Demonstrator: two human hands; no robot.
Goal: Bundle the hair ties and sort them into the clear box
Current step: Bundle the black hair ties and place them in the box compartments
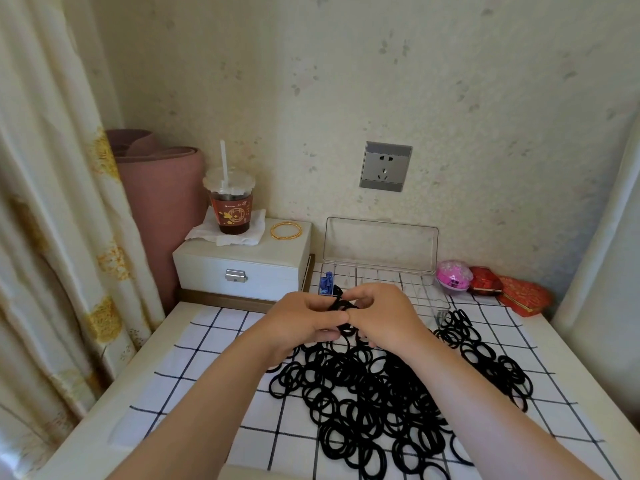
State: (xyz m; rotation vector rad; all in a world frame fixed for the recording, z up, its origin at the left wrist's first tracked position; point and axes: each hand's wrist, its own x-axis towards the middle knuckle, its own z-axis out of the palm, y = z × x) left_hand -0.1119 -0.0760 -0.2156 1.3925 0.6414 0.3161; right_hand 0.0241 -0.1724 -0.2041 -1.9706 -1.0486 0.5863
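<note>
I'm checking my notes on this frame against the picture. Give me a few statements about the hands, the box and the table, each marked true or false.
1. The left hand and the right hand pinch black hair ties between them. True.
2. The clear box has its lid closed. False: the clear box's lid stands open, upright by the wall.
3. The drink cup stands on the white drawer box. True.
4. The loose pile lies on bare wood. False: the loose pile lies on a checked cloth.
</note>
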